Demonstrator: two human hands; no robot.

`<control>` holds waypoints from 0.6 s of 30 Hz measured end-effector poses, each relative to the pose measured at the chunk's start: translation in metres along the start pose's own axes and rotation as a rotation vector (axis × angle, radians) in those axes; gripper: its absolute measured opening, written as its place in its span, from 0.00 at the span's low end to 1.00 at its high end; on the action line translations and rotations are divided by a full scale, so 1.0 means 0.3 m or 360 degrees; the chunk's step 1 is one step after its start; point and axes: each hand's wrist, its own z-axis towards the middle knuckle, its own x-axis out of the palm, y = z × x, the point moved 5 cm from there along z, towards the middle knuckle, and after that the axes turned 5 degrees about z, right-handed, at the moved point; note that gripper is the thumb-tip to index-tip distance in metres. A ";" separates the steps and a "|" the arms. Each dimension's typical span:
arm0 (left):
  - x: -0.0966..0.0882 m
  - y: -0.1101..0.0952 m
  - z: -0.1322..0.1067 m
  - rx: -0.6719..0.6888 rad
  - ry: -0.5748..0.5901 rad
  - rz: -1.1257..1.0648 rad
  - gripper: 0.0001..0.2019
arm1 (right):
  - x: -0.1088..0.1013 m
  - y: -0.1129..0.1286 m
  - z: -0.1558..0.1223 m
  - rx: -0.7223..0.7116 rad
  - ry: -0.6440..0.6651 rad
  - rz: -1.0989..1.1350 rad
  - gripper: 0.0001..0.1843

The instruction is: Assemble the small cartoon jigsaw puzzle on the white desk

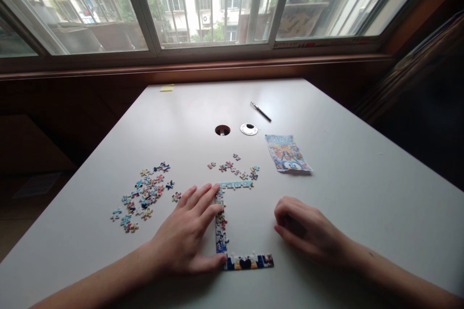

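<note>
A partly joined jigsaw puzzle border [220, 222] lies on the table, with a left side, a short light-blue top strip and a dark bottom strip. My left hand [192, 231] rests flat with fingers spread, its fingertips and thumb touching the border's left side. To the right of the border, my right hand [308, 227] is loosely curled, apart from the pieces; no object shows in it. Loose puzzle pieces [152, 192] lie heaped to the left of my left hand. Several more pieces [228, 166] are scattered just beyond the top strip.
A creased picture sheet [289, 153] lies on the white table [362, 193] at right. Farther back are a pen [261, 111], a round metal cover [249, 129], a cable hole [222, 130] and a yellow sticky note [167, 88]. A barred window stands behind.
</note>
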 end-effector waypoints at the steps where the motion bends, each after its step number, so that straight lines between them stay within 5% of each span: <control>1: 0.000 0.000 0.000 0.0002 0.0002 -0.0001 0.36 | 0.000 0.000 0.000 0.0000 -0.0002 -0.0002 0.07; 18: -0.004 0.001 0.001 -0.0016 0.0001 -0.0030 0.36 | -0.005 0.007 0.007 -0.0019 -0.0030 -0.0026 0.07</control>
